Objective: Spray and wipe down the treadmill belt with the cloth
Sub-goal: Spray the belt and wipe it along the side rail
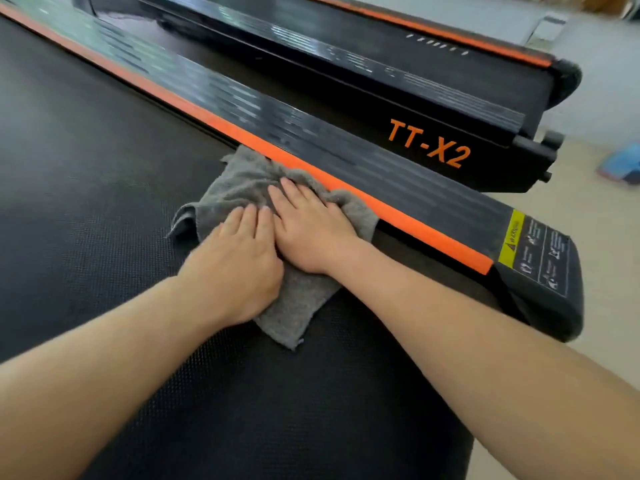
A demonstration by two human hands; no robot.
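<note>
Cloth (239,181) (grey) on belt (86,150), pressed under flat left hand (239,258) and right hand (311,226), touches orange rail (415,226)

Two treadmills, side by side: near treadmill (346,157) and far treadmill (450,84). One belt (104,168) in view. Two orange strips, one on each machine: near strip (415,223) and far strip (433,31). One grey cloth (294,306). Two hands: left hand (239,258) and right hand (308,233). One yellow warning label (512,237). One "TT-X2" lettering (429,143). One blue object (623,164) on the floor, too blurred to identify.
</note>
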